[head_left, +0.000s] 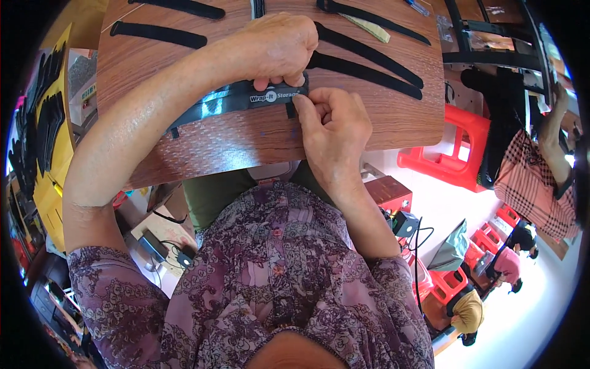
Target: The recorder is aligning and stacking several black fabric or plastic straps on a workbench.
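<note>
A dark grey, glossy flat package [230, 103] with white print lies near the front of the wooden table. My left hand [284, 50] reaches across from the left, its fingers curled down on the package's upper edge near the right end. At that right end my right hand [338, 126] is closed, thumb and forefinger pinching the corner. Two black fabric straps [372, 76] run out to the right beyond my left hand. Another black strap [161, 35] lies behind my left forearm.
More black straps lie along the far side of the wooden table [399, 123], beside a pale yellow strip [367, 28]. A yellow board [46, 194] holding black straps stands at the left. On the right are a red stool [464, 141] and a person in checked cloth [528, 184].
</note>
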Action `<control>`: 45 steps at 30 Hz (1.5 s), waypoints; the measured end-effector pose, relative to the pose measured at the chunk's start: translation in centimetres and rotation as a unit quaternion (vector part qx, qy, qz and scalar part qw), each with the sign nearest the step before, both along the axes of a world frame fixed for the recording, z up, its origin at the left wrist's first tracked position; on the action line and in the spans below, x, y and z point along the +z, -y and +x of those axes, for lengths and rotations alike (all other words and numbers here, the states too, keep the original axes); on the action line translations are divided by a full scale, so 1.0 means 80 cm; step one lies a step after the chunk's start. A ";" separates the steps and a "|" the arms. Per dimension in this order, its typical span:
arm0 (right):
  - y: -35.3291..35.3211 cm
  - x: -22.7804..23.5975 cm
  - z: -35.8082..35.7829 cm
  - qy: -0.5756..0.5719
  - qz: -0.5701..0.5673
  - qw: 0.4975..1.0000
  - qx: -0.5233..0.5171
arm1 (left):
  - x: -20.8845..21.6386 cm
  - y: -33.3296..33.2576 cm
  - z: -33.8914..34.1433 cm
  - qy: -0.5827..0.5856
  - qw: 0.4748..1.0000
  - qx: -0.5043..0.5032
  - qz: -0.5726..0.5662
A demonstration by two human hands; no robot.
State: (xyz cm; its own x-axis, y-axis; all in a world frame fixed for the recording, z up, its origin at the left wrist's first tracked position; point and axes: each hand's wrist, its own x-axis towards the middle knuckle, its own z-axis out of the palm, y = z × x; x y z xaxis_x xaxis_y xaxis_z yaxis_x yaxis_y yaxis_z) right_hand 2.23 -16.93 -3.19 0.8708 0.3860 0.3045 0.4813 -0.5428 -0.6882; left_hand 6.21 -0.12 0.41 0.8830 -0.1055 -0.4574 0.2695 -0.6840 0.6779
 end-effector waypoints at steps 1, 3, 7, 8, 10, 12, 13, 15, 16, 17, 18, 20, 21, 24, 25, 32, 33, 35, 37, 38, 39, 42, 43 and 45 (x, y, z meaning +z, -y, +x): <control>0.000 0.001 0.000 0.012 -0.021 1.000 0.001 | 0.000 0.000 0.000 0.001 1.000 0.000 -0.001; -0.002 0.002 0.001 0.015 -0.035 0.999 0.000 | -0.001 0.001 0.002 0.006 1.000 -0.022 0.006; -0.011 0.007 0.004 -0.033 -0.055 0.998 -0.012 | -0.001 0.000 0.000 0.018 0.999 -0.028 0.027; -0.014 0.006 0.005 -0.033 -0.055 0.998 -0.011 | -0.002 0.000 0.001 0.017 0.999 -0.029 0.030; -0.021 0.000 0.007 -0.017 -0.023 1.000 -0.002 | -0.003 0.001 0.001 0.014 0.999 -0.027 0.035; -0.022 -0.007 0.009 0.017 -0.008 1.000 0.011 | -0.002 0.004 0.002 0.023 0.998 -0.022 0.058; -0.021 -0.010 0.011 0.051 0.007 0.998 0.022 | 0.000 0.006 0.003 0.023 0.998 -0.022 0.058; -0.021 -0.014 0.014 0.083 0.011 0.996 0.040 | 0.003 0.008 0.004 0.016 0.998 -0.019 0.066; -0.021 -0.016 0.015 0.114 0.015 0.992 0.057 | 0.004 0.008 0.004 0.016 0.997 -0.019 0.066; -0.021 -0.015 0.016 0.114 0.015 0.992 0.057 | 0.005 0.007 0.005 0.009 0.998 -0.015 0.056; -0.021 -0.015 0.016 0.129 0.023 0.989 0.070 | 0.006 0.008 0.004 0.001 0.999 -0.011 0.045; -0.019 -0.014 0.014 0.143 0.031 0.986 0.081 | 0.006 0.005 0.004 0.008 0.999 -0.014 0.037; -0.018 -0.015 0.013 0.140 0.030 0.986 0.086 | 0.006 0.003 0.005 0.015 0.999 -0.015 0.029; -0.007 -0.012 -0.003 0.107 0.013 0.989 0.097 | 0.003 -0.001 0.003 -0.002 1.000 -0.017 0.008; -0.002 -0.010 -0.008 0.075 -0.003 0.992 0.104 | 0.002 -0.002 0.002 -0.001 1.000 -0.018 0.008; 0.004 -0.003 0.002 -0.013 0.020 1.000 -0.003 | 0.000 -0.003 0.001 0.010 1.000 -0.019 -0.012; -0.001 -0.002 0.002 -0.003 0.014 1.000 0.007 | -0.001 -0.004 0.000 0.013 1.000 -0.013 -0.011; -0.005 -0.002 0.002 0.006 0.008 1.000 0.018 | -0.003 -0.003 0.002 0.015 1.000 -0.022 -0.006; -0.008 -0.003 0.001 0.044 -0.011 0.999 0.024 | -0.005 -0.003 0.001 0.015 0.999 -0.029 -0.001; -0.009 -0.004 0.000 0.044 -0.012 0.999 0.025 | -0.005 -0.003 0.001 0.013 0.999 -0.029 0.000; -0.009 -0.006 -0.001 0.066 -0.022 0.997 0.029 | -0.005 -0.003 0.002 0.012 0.999 -0.030 0.001; -0.010 -0.008 -0.003 0.077 -0.031 0.996 0.026 | -0.003 -0.004 0.002 0.014 0.999 -0.044 0.011; -0.011 -0.008 -0.004 0.066 -0.029 0.997 0.019 | -0.004 -0.005 0.002 0.014 0.999 -0.042 0.011; -0.011 -0.007 -0.006 0.054 -0.023 0.998 0.013 | -0.005 -0.006 0.002 0.022 0.998 -0.053 0.015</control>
State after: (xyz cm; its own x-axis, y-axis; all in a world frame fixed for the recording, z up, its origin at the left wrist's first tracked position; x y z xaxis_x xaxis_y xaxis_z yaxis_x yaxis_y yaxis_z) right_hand 1.72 -16.02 -3.75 0.8233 0.4243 0.3770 0.5657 -0.5589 -0.6064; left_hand 6.36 0.36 0.05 0.8869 -0.1855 -0.4230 0.1654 -0.7276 0.6658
